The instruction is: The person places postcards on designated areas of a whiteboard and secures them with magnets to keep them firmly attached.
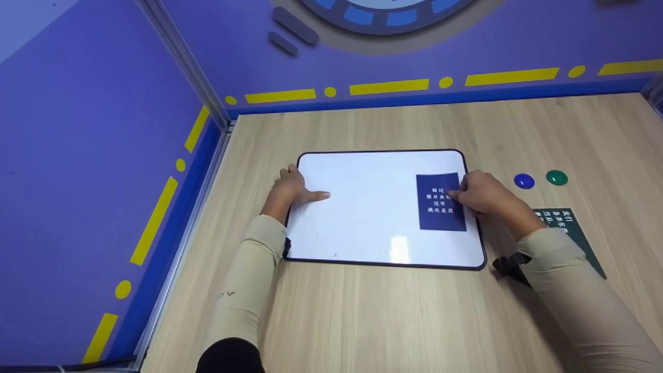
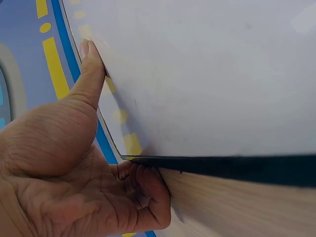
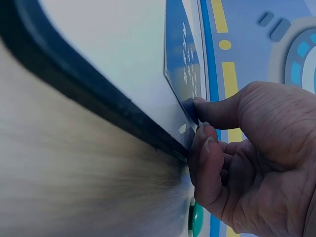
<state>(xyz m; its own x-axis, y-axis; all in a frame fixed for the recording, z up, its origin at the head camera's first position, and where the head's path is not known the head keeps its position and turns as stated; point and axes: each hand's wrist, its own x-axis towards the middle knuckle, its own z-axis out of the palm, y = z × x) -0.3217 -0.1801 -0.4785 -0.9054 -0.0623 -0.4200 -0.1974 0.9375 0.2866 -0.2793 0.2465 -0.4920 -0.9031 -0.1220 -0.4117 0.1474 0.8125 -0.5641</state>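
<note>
Across the wood-grain bench (image 1: 331,316), the whiteboard (image 1: 362,207) is gripped at nine o'clock by the left hand (image 1: 291,189); at three, the blue card (image 1: 437,202) is being pinched by the right hand (image 1: 481,192).

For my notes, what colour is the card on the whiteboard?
The card is dark blue with white characters, clearest in the head view.

2 forearms (image 1: 585,305) are reaching forward, slanting inward. The left hand (image 1: 290,190) is holding its thumb (image 2: 91,79) straight and inward while its other fingers (image 2: 158,197) are lying curled; the right hand (image 1: 484,192) is pinching between its thumb and bent fingers.
</note>
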